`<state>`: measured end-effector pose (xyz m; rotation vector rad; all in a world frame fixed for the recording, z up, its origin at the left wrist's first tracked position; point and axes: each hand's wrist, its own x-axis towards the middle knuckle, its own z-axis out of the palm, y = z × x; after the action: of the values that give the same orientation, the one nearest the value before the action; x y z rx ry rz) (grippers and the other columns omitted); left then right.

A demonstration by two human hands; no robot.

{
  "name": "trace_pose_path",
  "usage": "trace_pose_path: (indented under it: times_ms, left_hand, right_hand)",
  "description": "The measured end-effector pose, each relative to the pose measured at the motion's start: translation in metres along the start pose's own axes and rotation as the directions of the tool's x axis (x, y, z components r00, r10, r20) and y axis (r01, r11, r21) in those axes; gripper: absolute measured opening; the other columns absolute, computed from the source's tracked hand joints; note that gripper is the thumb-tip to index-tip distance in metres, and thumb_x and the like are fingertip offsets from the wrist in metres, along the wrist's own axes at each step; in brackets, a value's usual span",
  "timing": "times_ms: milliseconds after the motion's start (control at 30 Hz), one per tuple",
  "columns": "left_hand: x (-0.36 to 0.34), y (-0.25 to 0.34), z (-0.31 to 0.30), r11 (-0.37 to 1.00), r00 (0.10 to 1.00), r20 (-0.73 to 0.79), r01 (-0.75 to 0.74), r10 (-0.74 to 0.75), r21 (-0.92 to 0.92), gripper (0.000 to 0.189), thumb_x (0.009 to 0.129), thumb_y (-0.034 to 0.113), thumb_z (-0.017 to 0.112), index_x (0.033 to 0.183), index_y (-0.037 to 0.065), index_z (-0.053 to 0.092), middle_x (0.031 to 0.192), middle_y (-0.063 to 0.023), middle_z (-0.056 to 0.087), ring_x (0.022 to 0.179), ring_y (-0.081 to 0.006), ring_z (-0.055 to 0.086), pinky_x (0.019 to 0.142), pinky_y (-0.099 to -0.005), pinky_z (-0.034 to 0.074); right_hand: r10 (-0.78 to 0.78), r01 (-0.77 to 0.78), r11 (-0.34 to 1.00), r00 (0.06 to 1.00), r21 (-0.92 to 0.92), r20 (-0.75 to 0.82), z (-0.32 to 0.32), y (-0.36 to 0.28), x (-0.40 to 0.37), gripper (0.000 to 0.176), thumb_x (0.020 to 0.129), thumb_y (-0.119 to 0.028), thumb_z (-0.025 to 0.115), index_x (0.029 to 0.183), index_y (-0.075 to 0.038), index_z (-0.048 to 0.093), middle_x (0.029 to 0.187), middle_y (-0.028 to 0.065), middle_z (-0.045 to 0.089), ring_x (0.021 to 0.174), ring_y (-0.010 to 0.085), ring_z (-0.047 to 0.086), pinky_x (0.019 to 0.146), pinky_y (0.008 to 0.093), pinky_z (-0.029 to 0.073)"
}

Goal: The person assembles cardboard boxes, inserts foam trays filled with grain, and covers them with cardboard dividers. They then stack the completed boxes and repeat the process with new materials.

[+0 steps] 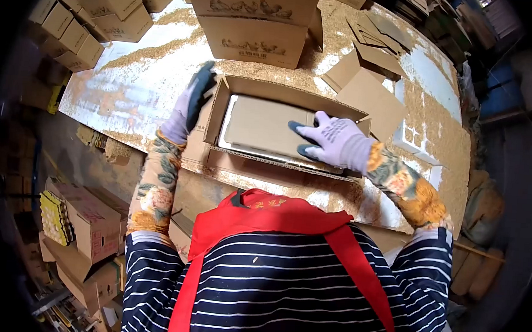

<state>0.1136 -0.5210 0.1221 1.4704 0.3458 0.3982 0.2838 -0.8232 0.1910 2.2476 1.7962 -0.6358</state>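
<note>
An open cardboard box (216, 117) lies in front of me on the table. Inside it, a flat brown cardboard sheet (262, 123) covers something white that shows along its left edge. My right hand (334, 138), in a lilac glove with dark fingertips, rests on the right part of the sheet with its fingers spread. Just outside the box's left end is my left hand (192, 103), gloved the same way. Its fingers are stretched out and seen edge-on, with nothing in them.
Printed cartons (255, 40) are stacked behind the box, and more boxes (120, 17) stand at the back left. Loose cardboard pieces (374, 96) lie to the right, near a white foam tray (410, 141). Brown crumbs cover parts of the table (118, 90). Yellow egg trays (57, 217) sit lower left.
</note>
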Motion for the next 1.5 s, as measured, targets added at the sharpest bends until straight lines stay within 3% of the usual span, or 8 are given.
trace_pose_path:
  times_ms: [167, 333, 500, 700, 933, 1167, 1367, 1500]
  left_hand:
    - [-0.023, -0.052, -0.012, 0.659, 0.807, 0.469, -0.575, 0.36, 0.485, 0.066, 0.091, 0.002, 0.057, 0.151, 0.002, 0.029, 0.156, -0.0199, 0.031, 0.145, -0.0301, 0.031, 0.119, -0.0367, 0.024]
    - [0.001, -0.049, 0.037, 0.801, 0.885, -0.05, 0.442, -0.463, 0.404, 0.1, 0.069, 0.041, 0.087, 0.146, 0.004, 0.035, 0.073, -0.0023, 0.06, 0.053, -0.0097, 0.051, 0.044, -0.0286, 0.043]
    - [0.009, -0.102, 0.025, 0.925, 0.997, 0.001, 0.069, -0.074, 0.373, 0.073, 0.075, 0.033, 0.084, 0.132, 0.003, 0.049, 0.073, -0.0005, 0.061, 0.055, -0.0091, 0.052, 0.049, -0.0269, 0.045]
    - [0.002, -0.025, 0.047, 0.774, 0.874, 0.021, 0.42, -0.486, 0.473, 0.062, 0.083, 0.039, 0.076, 0.128, 0.003, 0.053, 0.107, -0.0067, 0.065, 0.091, -0.013, 0.057, 0.079, -0.0277, 0.049]
    - [-0.009, -0.111, -0.009, 0.459, 0.848, 0.347, -0.514, 0.401, 0.725, 0.042, 0.101, 0.021, 0.052, 0.136, -0.002, 0.048, 0.125, -0.0142, 0.061, 0.109, -0.0215, 0.061, 0.094, -0.032, 0.05]
    - [-0.005, -0.097, 0.063, 0.945, 0.95, 0.015, 0.307, -0.311, 0.11, 0.045, 0.101, 0.016, 0.048, 0.141, -0.003, 0.043, 0.136, -0.0158, 0.054, 0.124, -0.0271, 0.052, 0.106, -0.0339, 0.041]
    - [0.098, 0.05, 0.11, 0.717, 0.813, 0.386, -0.573, 0.436, 0.397, 0.044, 0.099, 0.009, 0.047, 0.14, -0.004, 0.043, 0.14, -0.0192, 0.052, 0.13, -0.0303, 0.05, 0.111, -0.0352, 0.036]
    - [0.17, 0.234, 0.162, 0.947, 0.909, 0.389, -0.018, 0.149, -0.322, 0.042, 0.104, 0.034, 0.048, 0.134, 0.005, 0.053, 0.119, -0.0033, 0.063, 0.106, -0.0105, 0.06, 0.091, -0.0266, 0.05]
  right_hand:
    - [0.04, -0.033, 0.988, 0.998, -0.15, 0.041, 0.023, -0.019, 0.023, 0.058, 0.089, -0.043, 0.059, 0.143, -0.026, 0.045, 0.105, 0.0198, 0.055, 0.089, 0.0322, 0.064, 0.072, 0.0463, 0.051]
    - [0.073, -0.074, 0.997, 0.989, -0.008, -0.131, 0.024, -0.008, 0.011, 0.06, 0.087, -0.044, 0.062, 0.14, -0.018, 0.049, 0.099, 0.0152, 0.057, 0.087, 0.0319, 0.063, 0.071, 0.0457, 0.051]
    - [0.214, 0.361, 0.751, 0.658, 0.552, -0.722, 0.022, 0.056, -0.08, 0.104, 0.072, -0.05, 0.075, 0.15, 0.002, 0.029, 0.151, 0.0244, 0.036, 0.142, 0.0349, 0.034, 0.117, 0.0435, 0.028]
    - [0.281, -0.031, 0.841, 0.878, 0.54, -0.388, 0.12, 0.05, -0.089, 0.121, 0.059, -0.062, 0.08, 0.151, -0.004, 0.029, 0.157, 0.0257, 0.021, 0.145, 0.0472, 0.016, 0.12, 0.0515, 0.017]
    - [0.363, -0.021, 0.843, 0.76, 0.538, -0.539, 0.117, 0.027, -0.058, 0.081, 0.064, -0.034, 0.086, 0.138, -0.024, 0.055, 0.154, 0.0324, 0.019, 0.14, 0.0524, 0.022, 0.115, 0.0492, 0.029]
    - [0.563, 0.225, 0.028, 0.802, 0.974, -0.202, 0.119, 0.055, -0.077, 0.086, 0.065, -0.007, 0.084, 0.142, -0.002, 0.046, 0.144, 0.0144, 0.047, 0.13, 0.0249, 0.046, 0.107, 0.0332, 0.041]
    - [0.547, 0.248, 0.69, 0.435, 0.68, -0.715, 0.057, 0.13, -0.142, 0.07, 0.078, 0.014, 0.063, 0.143, -0.001, 0.045, 0.139, 0.01, 0.051, 0.115, 0.017, 0.055, 0.097, 0.0264, 0.048]
    - [0.668, 0.568, 0.492, 0.24, 0.66, -0.704, -0.018, 0.18, -0.139, 0.06, 0.082, 0.011, 0.062, 0.139, 0.0, 0.048, 0.133, 0.0138, 0.055, 0.111, 0.0199, 0.06, 0.098, 0.0311, 0.05]
